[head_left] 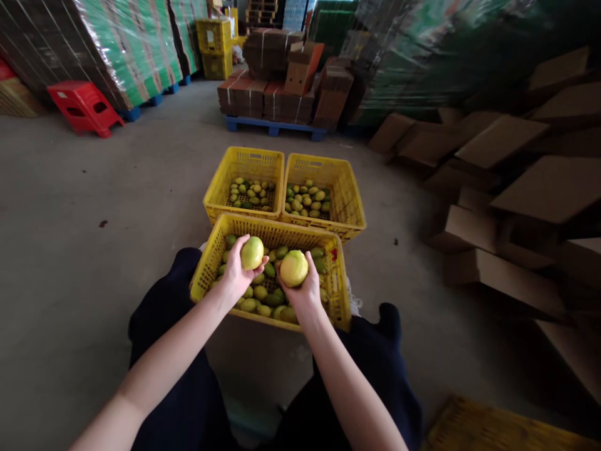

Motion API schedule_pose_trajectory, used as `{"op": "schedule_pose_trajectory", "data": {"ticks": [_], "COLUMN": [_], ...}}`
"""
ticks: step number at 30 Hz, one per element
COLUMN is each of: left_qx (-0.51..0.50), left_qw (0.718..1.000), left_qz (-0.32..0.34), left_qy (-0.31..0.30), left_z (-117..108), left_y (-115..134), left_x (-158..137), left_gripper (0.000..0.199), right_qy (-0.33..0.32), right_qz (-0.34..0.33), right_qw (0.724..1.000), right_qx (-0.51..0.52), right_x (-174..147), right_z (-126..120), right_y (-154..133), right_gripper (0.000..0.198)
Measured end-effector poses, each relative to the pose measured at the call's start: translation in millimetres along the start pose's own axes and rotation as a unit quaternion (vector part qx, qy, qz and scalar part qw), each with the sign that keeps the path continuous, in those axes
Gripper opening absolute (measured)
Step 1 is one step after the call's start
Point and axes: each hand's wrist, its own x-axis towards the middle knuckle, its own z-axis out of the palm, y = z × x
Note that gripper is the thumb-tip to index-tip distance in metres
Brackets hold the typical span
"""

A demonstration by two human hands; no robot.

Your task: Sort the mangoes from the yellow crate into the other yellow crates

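Observation:
My left hand (238,270) is closed around a yellow-green lemon (252,253). Another lemon (293,269), yellow with a greener top, rests in the grip of my right hand (306,293). Both hands are above a yellow plastic crate (339,300) between my knees, and the two fruits are a short way apart. Green and yellowish lemons (260,292) lie in that crate, partly hidden by my hands and forearms.
Beyond it stand two more yellow crates, left (213,199) and right (350,188), holding smaller amounts of fruit. Cardboard boxes (507,282) are heaped to the right. A red stool (84,106) and a blue pallet (275,125) with bundled cardboard are farther back.

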Motion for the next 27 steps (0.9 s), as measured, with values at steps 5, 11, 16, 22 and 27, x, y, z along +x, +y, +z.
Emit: {"op": "schedule_pose_trajectory", "data": {"ticks": [5,11,16,22,27], "left_qx": [-0.033,-0.054,-0.055,-0.021,-0.048], "left_qw": [0.999,0.998,0.998,0.999,0.996], "left_qz": [-0.022,-0.013,-0.021,-0.008,-0.031], "left_qy": [-0.013,-0.006,-0.02,-0.037,-0.066], "left_z": [-4.0,-6.7,-1.2,4.0,-0.7], "left_y": [-1.5,-6.1,-0.7,1.1,1.9], "left_x": [7.8,15.9,5.7,-3.7,-1.9], "left_gripper": [0.018,0.028,0.031,0.022,0.024], "right_qy": [0.015,0.011,-0.078,-0.21,-0.196], "right_qz": [0.026,0.028,0.033,0.081,0.04], "right_qw": [1.0,0.999,0.993,0.972,0.976], "right_qx": [-0.003,-0.041,-0.082,-0.063,-0.085], "right_x": [-6.8,6.1,10.5,-5.6,-7.7], "right_z": [3.5,-2.3,-6.8,-2.4,-1.6], "right_y": [-0.5,2.6,2.9,0.9,-3.5], "right_gripper": [0.018,0.025,0.033,0.026,0.027]}}
